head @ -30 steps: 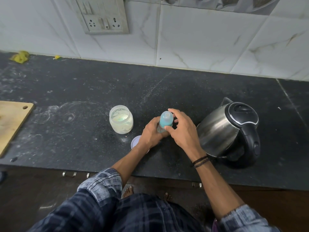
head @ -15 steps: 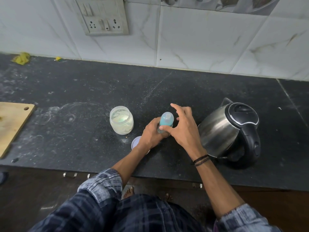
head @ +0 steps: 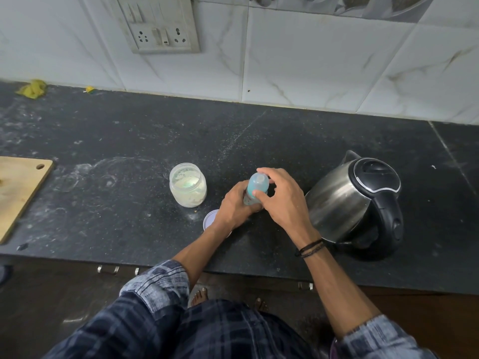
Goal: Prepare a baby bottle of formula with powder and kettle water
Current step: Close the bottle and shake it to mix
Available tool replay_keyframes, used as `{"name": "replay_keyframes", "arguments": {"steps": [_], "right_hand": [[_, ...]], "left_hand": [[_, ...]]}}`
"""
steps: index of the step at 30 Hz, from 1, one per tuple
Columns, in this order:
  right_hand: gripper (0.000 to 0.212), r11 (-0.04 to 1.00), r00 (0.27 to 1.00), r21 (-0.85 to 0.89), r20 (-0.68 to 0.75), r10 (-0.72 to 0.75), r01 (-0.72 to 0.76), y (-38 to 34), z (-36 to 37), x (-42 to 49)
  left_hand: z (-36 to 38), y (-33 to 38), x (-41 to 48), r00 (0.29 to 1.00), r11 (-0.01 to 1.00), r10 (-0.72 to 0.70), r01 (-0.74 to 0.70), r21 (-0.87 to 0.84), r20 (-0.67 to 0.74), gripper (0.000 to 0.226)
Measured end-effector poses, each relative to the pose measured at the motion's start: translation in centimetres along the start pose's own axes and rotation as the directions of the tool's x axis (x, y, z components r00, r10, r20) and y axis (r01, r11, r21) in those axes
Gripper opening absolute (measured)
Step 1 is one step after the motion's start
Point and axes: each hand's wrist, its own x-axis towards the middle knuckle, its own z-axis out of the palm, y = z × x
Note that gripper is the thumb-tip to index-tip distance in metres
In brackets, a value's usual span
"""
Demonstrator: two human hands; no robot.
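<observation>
baby bottle (head: pixel 257 188) upright, gripped by left hand (head: pixel 234 206), right hand (head: pixel 281 200)

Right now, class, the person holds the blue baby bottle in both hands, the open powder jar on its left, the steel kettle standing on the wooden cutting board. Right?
Not quite: the head view shows the steel kettle standing on the black countertop, right of the blue baby bottle; the wooden cutting board lies far left. The rest holds.

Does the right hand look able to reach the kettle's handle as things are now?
Likely yes, once it lets go of the baby bottle. The right hand is beside the kettle, whose black handle, on its right side, stands uncovered.
</observation>
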Motion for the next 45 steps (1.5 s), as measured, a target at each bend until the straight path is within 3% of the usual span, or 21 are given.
{"name": "replay_keyframes", "arguments": {"steps": [6,12,17,22,28,33,39,45], "right_hand": [[0.068,1.0,1.0,-0.025,0.011,0.009,-0.009,-0.3,-0.6,0.4],[0.059,0.999,0.999,-0.033,0.03,0.023,-0.022,-0.1,-0.3,0.4],[0.072,1.0,0.998,-0.028,0.061,0.016,-0.014,-0.3,-0.7,0.5],[0.06,0.999,0.998,-0.037,0.048,0.033,-0.031,-0.2,-0.1,0.5],[0.082,0.999,0.997,-0.026,0.069,0.042,-0.04,-0.4,-0.5,0.5],[0.067,0.999,0.991,-0.019,0.13,0.03,-0.028,-0.7,-0.5,0.5],[0.076,0.997,0.988,-0.032,0.132,0.079,-0.076,-0.8,-0.1,0.8],[0.064,0.997,0.99,-0.055,0.126,0.059,-0.052,-0.7,0.2,0.7]], "left_hand": [[-0.1,0.1,0.0,1.0,1.0,-0.007,0.007,-0.005,0.0,0.056],[0.0,-0.1,0.0,1.0,1.0,-0.018,0.018,0.004,0.007,0.059],[-0.1,0.0,0.0,1.0,1.0,-0.014,0.014,0.006,0.012,0.06],[-0.1,0.1,-0.1,1.0,1.0,-0.007,0.007,0.001,0.01,0.059],[-0.4,0.5,-0.1,1.0,1.0,0.002,-0.002,0.009,0.02,0.058],[-0.2,0.5,-0.3,1.0,1.0,-0.027,0.028,0.0,0.013,0.058],[-0.6,1.1,-0.5,1.0,1.0,0.0,0.0,0.005,0.025,0.053],[-0.7,1.5,-0.8,1.0,1.0,0.008,-0.008,-0.007,0.014,0.042]]}}
